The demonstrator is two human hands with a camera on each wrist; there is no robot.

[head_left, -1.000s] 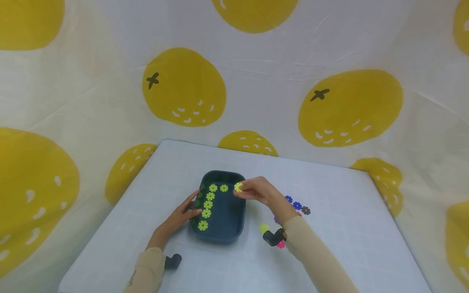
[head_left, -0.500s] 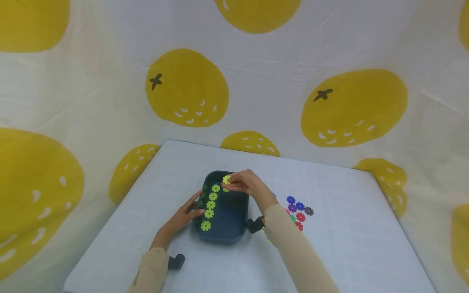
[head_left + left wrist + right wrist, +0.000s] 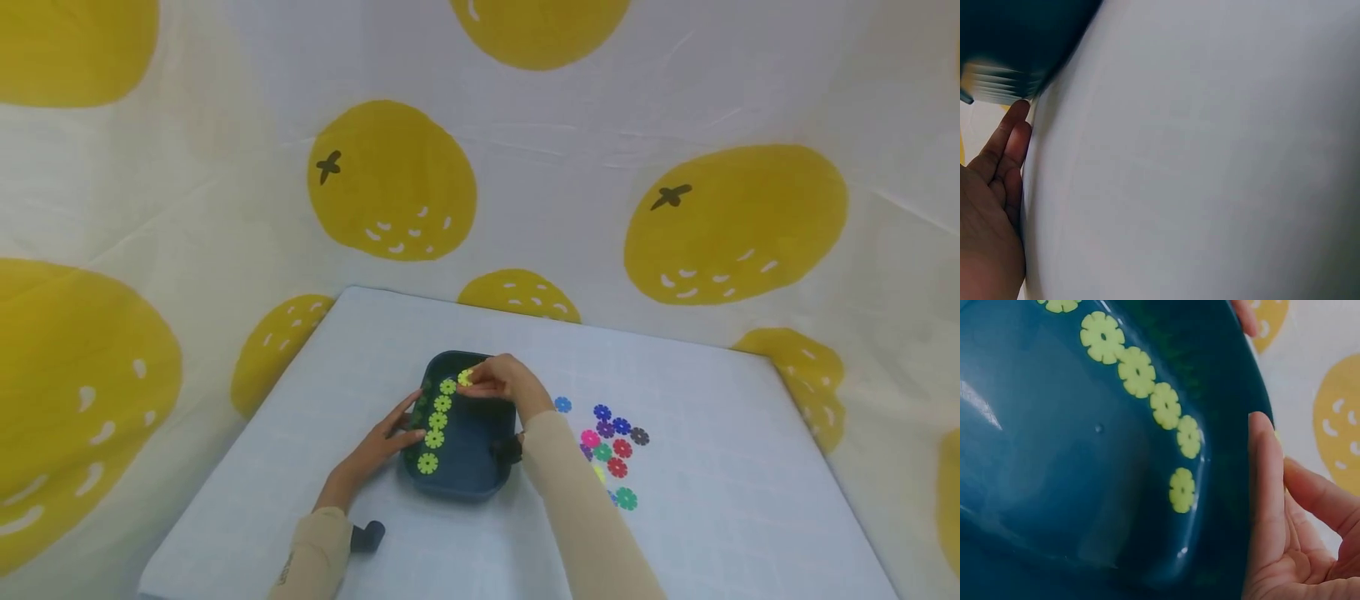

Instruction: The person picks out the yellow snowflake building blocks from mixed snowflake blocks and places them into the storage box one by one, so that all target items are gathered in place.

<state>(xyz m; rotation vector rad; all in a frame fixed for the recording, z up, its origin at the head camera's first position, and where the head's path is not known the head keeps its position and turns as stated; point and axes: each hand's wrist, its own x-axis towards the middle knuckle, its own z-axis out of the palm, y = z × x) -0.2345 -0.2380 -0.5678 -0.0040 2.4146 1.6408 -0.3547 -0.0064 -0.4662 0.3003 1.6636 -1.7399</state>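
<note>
A dark blue-green tray point(image 3: 476, 450) holds a column of several yellow-green flower-shaped notched discs point(image 3: 437, 420) along its left side. My left hand point(image 3: 375, 450) holds the tray's left rim, thumb over the edge; in the left wrist view its other fingers point(image 3: 1007, 144) extend along the outside. Over the far end of the tray, my right hand point(image 3: 506, 383) pinches another yellow-green notched disc point(image 3: 465, 377) between thumb and fingertips. Only a sliver of that disc shows in the right wrist view, where the discs in the tray point(image 3: 1137, 372) are plain to see.
Right of the tray, loose notched discs in red point(image 3: 622, 448), blue point(image 3: 602, 412), pink point(image 3: 590, 438) and green point(image 3: 626, 498) lie scattered on the white table point(image 3: 720, 500). My right sleeve point(image 3: 577, 508) covers part of that area. A patterned cloth point(image 3: 555, 183) hangs behind.
My right hand has moved left with its disc, from the tray's far right corner to near the head of the column, then slightly lower. My left hand stays on the rim.
</note>
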